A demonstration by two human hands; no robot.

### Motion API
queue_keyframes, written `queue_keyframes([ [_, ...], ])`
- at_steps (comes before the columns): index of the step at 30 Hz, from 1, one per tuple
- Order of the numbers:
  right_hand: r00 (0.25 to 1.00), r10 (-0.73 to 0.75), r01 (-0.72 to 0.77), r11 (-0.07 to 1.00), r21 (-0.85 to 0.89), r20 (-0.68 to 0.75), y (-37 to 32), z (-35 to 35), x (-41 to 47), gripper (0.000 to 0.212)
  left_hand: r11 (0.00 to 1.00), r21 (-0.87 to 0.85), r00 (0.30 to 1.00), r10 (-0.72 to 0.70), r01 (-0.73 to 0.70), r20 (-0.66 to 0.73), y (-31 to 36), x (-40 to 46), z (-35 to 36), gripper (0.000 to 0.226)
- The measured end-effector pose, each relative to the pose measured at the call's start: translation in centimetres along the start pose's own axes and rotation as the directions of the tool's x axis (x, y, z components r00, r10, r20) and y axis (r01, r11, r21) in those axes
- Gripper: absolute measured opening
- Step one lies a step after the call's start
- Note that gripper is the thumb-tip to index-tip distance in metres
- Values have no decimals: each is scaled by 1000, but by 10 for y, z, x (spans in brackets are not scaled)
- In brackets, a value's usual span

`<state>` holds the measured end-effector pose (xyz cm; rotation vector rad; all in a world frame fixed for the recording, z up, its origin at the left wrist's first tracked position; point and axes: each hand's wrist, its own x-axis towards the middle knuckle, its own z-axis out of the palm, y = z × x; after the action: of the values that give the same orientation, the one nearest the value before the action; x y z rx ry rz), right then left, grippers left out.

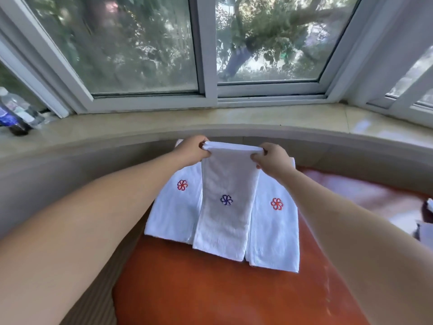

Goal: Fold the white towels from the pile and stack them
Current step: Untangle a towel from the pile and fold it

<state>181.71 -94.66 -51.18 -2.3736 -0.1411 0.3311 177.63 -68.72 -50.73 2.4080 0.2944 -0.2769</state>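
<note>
A narrow white towel with a blue flower emblem (225, 207) hangs folded lengthwise, its lower end lying on the towels below. My left hand (192, 150) grips its top left corner and my right hand (271, 160) grips its top right corner. Beneath it on the orange surface (199, 289) lie two folded white towels side by side: one with a red emblem on the left (171, 207), one with a red emblem on the right (276, 221). Their far ends are hidden behind my hands and the held towel.
A marble windowsill (140, 127) curves across behind the towels, under large windows (206, 55). Plastic bottles (16, 111) stand on the sill at far left. More white fabric (425, 228) shows at the right edge.
</note>
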Motion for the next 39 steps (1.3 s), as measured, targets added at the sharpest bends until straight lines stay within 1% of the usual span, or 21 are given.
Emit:
queue_keyframes([
  [2, 999, 51, -52, 998, 38, 4, 6, 12, 23, 18, 1000, 12, 999, -8, 8, 32, -10, 26, 3, 18],
  [5, 992, 128, -129, 990, 64, 19, 22, 32, 56, 23, 996, -81, 998, -23, 28, 59, -29, 68, 17, 11],
  [7, 985, 166, -169, 983, 73, 43, 34, 47, 73, 18, 992, -118, 994, -34, 47, 107, -43, 93, 32, 11],
  [8, 982, 181, -185, 980, 69, 52, 41, 55, 81, 18, 992, -115, 991, -35, 50, 130, -50, 104, 39, 13],
  [11, 971, 226, -231, 970, 72, 76, 62, 76, 105, 31, 994, -93, 985, -44, 61, 170, -69, 136, 62, 16],
  [13, 966, 246, -252, 964, 80, 80, 74, 88, 119, 25, 995, -83, 982, -35, 51, 185, -79, 156, 77, 13],
  [15, 958, 280, -285, 954, 92, 63, 85, 99, 135, 18, 996, -76, 986, -30, 43, 167, -88, 174, 89, 12],
  [19, 953, 304, -304, 949, 79, 14, 100, 112, 166, 16, 998, -65, 993, -14, 22, 121, -100, 205, 105, 19],
  [21, 948, 319, -318, 945, 71, -5, 108, 119, 180, 22, 996, -87, 995, -1, 10, 100, -103, 220, 111, 24],
  [23, 942, 334, -334, 942, 39, -14, 118, 128, 189, 23, 995, -95, 996, -8, 16, 84, -107, 230, 121, 28],
  [26, 936, 350, -350, 936, -29, 17, 135, 144, 195, 25, 998, -39, 995, -37, 40, 91, -117, 235, 138, 34],
  [28, 938, 346, -345, 937, -55, 1, 141, 152, 198, 30, 999, 9, 997, -32, 31, 74, -123, 236, 148, 37],
  [30, 943, 332, -333, 939, -87, -21, 143, 156, 199, 30, 999, 34, 999, -11, 9, 53, -124, 236, 154, 41],
  [32, 945, 326, -328, 940, -91, -32, 144, 158, 199, 24, 1000, -20, 1000, -3, 3, 28, -123, 234, 155, 43],
  [34, 944, 327, -329, 942, -69, -40, 144, 156, 197, 10, 993, -120, 1000, -12, 10, -21, -121, 229, 154, 45],
  [35, 941, 332, -335, 942, -35, -57, 144, 156, 194, 13, 987, -161, 998, -22, 12, -57, -120, 225, 154, 47],
  [36, 937, 340, -340, 940, 13, -77, 143, 155, 189, 23, 983, -182, 995, -23, 5, -99, -118, 221, 154, 49],
  [37, 934, 344, -340, 939, 53, -94, 141, 155, 181, 33, 987, -162, 990, -8, -15, -140, -115, 215, 154, 50],
  [38, 938, 326, -321, 945, 58, -116, 140, 156, 170, 41, 995, -88, 985, 25, -41, -169, -113, 206, 154, 51],
  [39, 952, 275, -276, 961, 16, -137, 139, 157, 156, 49, 996, 27, 980, 84, -80, -179, -111, 196, 155, 53],
])
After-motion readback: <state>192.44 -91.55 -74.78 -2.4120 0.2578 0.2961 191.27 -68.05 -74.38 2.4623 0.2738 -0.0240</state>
